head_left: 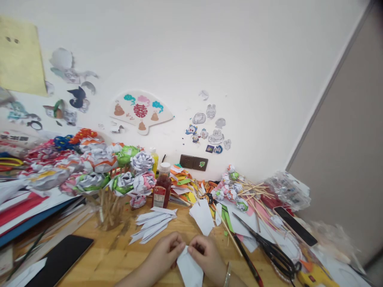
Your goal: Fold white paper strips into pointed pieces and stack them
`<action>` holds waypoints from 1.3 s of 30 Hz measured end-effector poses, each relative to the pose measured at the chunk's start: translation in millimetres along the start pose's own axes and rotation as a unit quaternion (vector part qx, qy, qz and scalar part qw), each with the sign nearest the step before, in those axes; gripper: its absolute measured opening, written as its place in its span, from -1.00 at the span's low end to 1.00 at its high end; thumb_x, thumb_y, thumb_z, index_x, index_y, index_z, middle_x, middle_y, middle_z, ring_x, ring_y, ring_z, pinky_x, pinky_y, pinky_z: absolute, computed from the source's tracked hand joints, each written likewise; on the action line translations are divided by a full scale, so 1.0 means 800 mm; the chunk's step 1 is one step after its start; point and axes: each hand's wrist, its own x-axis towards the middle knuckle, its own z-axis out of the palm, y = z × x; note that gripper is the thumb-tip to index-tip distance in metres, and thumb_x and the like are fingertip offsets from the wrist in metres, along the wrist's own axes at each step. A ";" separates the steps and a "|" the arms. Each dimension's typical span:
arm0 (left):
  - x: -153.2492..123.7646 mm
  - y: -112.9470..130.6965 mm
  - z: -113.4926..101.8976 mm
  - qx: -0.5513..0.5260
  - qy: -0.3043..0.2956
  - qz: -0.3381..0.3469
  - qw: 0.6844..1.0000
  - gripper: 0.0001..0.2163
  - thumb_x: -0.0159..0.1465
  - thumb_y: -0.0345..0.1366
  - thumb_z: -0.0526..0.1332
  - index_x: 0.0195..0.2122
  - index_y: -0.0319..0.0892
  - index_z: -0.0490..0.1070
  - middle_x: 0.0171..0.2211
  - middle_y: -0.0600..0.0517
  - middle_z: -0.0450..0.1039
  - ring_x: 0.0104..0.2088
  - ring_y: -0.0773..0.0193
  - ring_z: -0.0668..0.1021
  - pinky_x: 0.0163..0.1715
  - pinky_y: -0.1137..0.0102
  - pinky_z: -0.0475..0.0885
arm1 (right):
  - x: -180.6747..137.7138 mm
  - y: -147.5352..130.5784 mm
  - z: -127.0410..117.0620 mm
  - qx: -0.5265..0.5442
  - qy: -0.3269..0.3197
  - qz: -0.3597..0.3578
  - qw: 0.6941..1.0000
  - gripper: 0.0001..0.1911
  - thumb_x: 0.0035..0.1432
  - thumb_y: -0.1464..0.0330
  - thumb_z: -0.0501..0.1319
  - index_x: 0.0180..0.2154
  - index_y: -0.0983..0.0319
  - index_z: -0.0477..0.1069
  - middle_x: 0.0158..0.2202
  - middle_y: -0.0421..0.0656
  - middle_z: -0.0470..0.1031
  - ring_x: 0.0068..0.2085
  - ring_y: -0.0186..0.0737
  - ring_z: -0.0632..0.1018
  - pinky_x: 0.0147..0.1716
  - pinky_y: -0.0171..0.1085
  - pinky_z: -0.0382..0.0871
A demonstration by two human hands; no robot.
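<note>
Low in the head view, my left hand and my right hand pinch the top end of a folded piece of white paper. The fingertips of both hands come close together at its upper point, and the sheet hangs down toward the lower edge. A bracelet circles my right wrist. Just beyond my left hand lies a pile of folded white paper strips. Past my right hand are some flat white paper pieces.
Paper flowers on sticks stand in a clear container at left. A red-brown bottle is behind the strips. Black scissors, a pen, a phone and a yellow tool lie right. A black tablet-like slab lies left.
</note>
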 end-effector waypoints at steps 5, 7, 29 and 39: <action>0.000 0.001 0.001 0.008 0.011 -0.014 1.000 -0.77 0.08 -0.15 0.03 -0.58 -0.19 0.14 -0.75 0.23 0.09 -0.73 0.46 0.19 -0.72 0.57 0.05 | 0.001 -0.001 0.000 -0.009 0.000 0.006 1.000 -0.85 -0.04 0.36 0.12 -0.56 0.30 0.35 -0.63 -0.27 0.27 -0.56 -0.39 0.28 -0.58 -0.43 0.12; 0.000 0.005 0.001 0.017 0.015 -0.017 1.000 -0.77 0.09 -0.15 0.02 -0.60 -0.19 0.14 -0.77 0.24 0.08 -0.73 0.45 0.19 -0.72 0.57 0.04 | 0.001 -0.003 0.000 -0.010 -0.002 0.010 1.000 -0.86 -0.05 0.38 0.12 -0.57 0.30 0.35 -0.63 -0.27 0.26 -0.57 -0.40 0.27 -0.59 -0.43 0.12; -0.009 0.020 0.002 0.075 0.006 0.025 0.997 -0.79 0.10 -0.20 0.03 -0.58 -0.21 0.22 -0.71 0.18 0.18 -0.66 0.42 0.26 -0.65 0.56 0.11 | -0.003 -0.006 -0.002 -0.027 -0.011 -0.024 0.999 -0.82 -0.04 0.36 0.11 -0.61 0.29 0.32 -0.65 -0.29 0.21 -0.57 -0.40 0.25 -0.59 -0.43 0.10; -0.004 0.004 0.002 -0.017 0.034 -0.006 0.999 -0.79 0.10 -0.15 0.01 -0.55 -0.18 0.16 -0.71 0.21 0.17 -0.73 0.45 0.26 -0.74 0.57 0.11 | 0.000 -0.002 -0.005 0.044 -0.010 0.008 0.999 -0.71 0.08 0.27 0.00 -0.56 0.29 0.29 -0.60 -0.26 0.22 -0.51 -0.36 0.28 -0.52 -0.40 0.13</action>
